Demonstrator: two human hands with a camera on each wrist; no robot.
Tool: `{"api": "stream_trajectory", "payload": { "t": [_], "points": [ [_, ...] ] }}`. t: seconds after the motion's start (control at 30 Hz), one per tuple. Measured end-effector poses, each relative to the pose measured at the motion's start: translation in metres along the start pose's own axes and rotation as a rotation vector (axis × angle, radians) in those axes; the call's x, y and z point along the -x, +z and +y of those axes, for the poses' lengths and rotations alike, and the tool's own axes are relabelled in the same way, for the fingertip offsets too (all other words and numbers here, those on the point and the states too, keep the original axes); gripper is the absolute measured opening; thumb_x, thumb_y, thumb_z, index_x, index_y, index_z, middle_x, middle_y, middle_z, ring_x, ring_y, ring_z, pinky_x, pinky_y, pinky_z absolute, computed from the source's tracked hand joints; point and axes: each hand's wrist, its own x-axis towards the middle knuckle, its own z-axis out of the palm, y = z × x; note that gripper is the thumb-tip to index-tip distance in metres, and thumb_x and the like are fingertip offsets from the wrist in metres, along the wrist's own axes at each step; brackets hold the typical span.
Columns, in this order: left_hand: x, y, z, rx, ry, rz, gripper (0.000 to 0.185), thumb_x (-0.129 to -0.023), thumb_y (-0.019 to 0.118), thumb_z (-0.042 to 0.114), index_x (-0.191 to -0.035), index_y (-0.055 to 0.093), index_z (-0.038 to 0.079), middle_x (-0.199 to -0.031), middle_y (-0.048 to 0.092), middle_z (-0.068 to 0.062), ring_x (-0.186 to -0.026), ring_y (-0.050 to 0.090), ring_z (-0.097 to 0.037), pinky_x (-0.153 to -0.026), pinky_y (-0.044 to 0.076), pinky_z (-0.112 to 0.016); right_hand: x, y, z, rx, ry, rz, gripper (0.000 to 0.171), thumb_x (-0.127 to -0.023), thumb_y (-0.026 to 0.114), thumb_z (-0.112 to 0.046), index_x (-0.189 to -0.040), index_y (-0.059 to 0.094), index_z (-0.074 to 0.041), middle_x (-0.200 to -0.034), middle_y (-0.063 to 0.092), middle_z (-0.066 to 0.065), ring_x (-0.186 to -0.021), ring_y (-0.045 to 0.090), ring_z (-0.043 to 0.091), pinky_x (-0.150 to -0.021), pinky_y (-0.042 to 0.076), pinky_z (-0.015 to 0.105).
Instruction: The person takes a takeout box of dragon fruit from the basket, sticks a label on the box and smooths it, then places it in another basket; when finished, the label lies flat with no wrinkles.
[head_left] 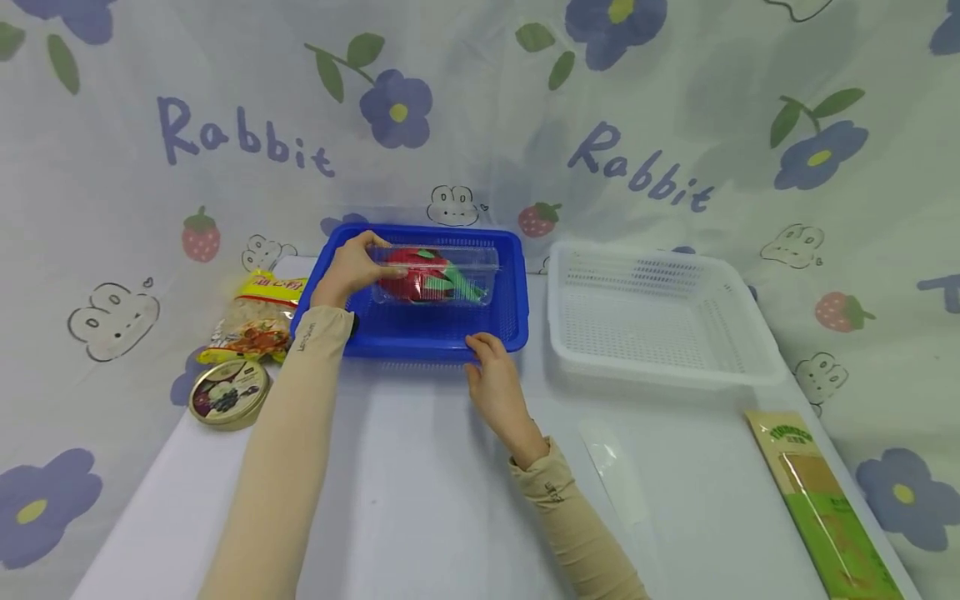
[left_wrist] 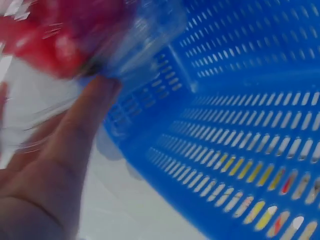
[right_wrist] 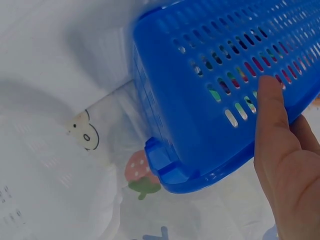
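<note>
My left hand [head_left: 351, 268] grips the left end of a clear plastic box [head_left: 480, 260] with a red, green-tipped dragon fruit [head_left: 416, 279] inside. The box is over the blue basket [head_left: 420, 346], within its rim in the head view. In the left wrist view, a finger [left_wrist: 75, 130] lies along the clear plastic, with the basket's slotted wall beyond. My right hand [head_left: 498, 398] holds the basket's front rim near the right corner. From the right wrist, the thumb [right_wrist: 272, 110] shows against the outer slotted wall, while other fingers pass over the rim.
A white basket [head_left: 667, 375] stands to the right of the blue one. At the left are a yellow-topped food bag [head_left: 258, 312] and a round tin [head_left: 228, 392]. A green and tan packet [head_left: 825, 500] lies at the right edge, and a clear plastic strip [head_left: 611, 467] lies nearer the middle.
</note>
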Motion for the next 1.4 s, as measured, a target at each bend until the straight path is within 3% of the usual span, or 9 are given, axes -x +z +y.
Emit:
{"api": "stream_trajectory", "payload": {
  "t": [0.3, 0.5, 0.83, 1.13, 1.4],
  "points": [
    [0.009, -0.009, 0.007, -0.069, -0.079, -0.088, 0.074, -0.082, 0.077, 0.037, -0.141, 0.046, 0.006, -0.153, 0.034, -0.023, -0.136, 0.037, -0.043, -0.110, 0.035, -0.058, 0.000, -0.001, -0.001, -0.005, 0.001, -0.016, 0.039, -0.087, 0.065, 0.005, -0.125, 0.059, 0.009, -0.126, 0.058, 0.021, -0.109, 0.063, 0.031, -0.092, 0.054, 0.037],
    [0.012, -0.013, 0.008, -0.088, -0.152, -0.131, 0.071, -0.083, 0.072, 0.049, -0.140, 0.052, 0.012, -0.152, 0.038, -0.023, -0.124, 0.051, -0.041, -0.106, 0.039, -0.057, -0.001, -0.003, -0.002, -0.010, 0.009, -0.013, 0.040, -0.086, 0.065, 0.005, -0.125, 0.059, 0.009, -0.126, 0.058, 0.021, -0.109, 0.063, 0.031, -0.091, 0.054, 0.038],
    [0.018, -0.011, -0.001, -0.087, -0.239, -0.197, 0.068, -0.085, 0.073, 0.039, -0.144, 0.047, 0.015, -0.153, 0.032, -0.026, -0.109, 0.065, -0.040, -0.098, 0.048, -0.053, -0.002, -0.004, -0.003, -0.005, 0.019, -0.033, 0.041, -0.087, 0.066, 0.004, -0.127, 0.059, 0.007, -0.128, 0.057, 0.021, -0.109, 0.062, 0.030, -0.091, 0.054, 0.038],
    [0.022, -0.013, 0.000, -0.018, -0.305, -0.300, 0.069, -0.087, 0.071, 0.033, -0.147, 0.041, 0.016, -0.159, 0.020, -0.024, -0.116, 0.060, -0.044, -0.109, 0.036, -0.058, -0.001, -0.004, -0.001, -0.007, -0.011, 0.007, 0.039, -0.085, 0.067, 0.005, -0.124, 0.060, 0.008, -0.126, 0.058, 0.021, -0.107, 0.063, 0.030, -0.090, 0.054, 0.038],
    [0.027, -0.011, 0.002, -0.039, -0.354, -0.306, 0.068, -0.088, 0.072, 0.026, -0.147, 0.040, 0.015, -0.159, 0.020, -0.024, -0.107, 0.064, -0.041, -0.099, 0.048, -0.050, -0.002, -0.002, 0.000, -0.009, -0.030, 0.009, 0.040, -0.084, 0.067, 0.006, -0.123, 0.060, 0.009, -0.124, 0.059, 0.021, -0.106, 0.064, 0.031, -0.089, 0.054, 0.039]
  ]
}}
